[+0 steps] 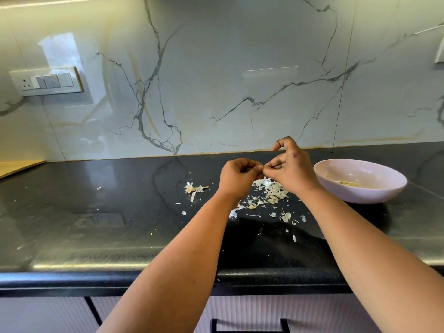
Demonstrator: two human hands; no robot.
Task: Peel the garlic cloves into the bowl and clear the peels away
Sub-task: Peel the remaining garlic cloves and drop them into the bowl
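Low in the frame, above the worktop (96, 227) and scattered peels (274, 195), my left hand (237, 176) and right hand (292, 169) each grip-pinch one clove (260, 167) mid-peel; next, I judge, it drops into the bowl (374, 195) at right.

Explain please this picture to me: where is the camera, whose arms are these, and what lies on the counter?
The camera sits on a person's head and looks down, so the two bare arms are that person's own. The left hand and right hand meet above the counter and pinch something small between the fingertips, probably a garlic clove; it is too hidden to be sure. Peels lie scattered below the hands. A stem piece lies to the left. The bowl on the right holds some peeled cloves.
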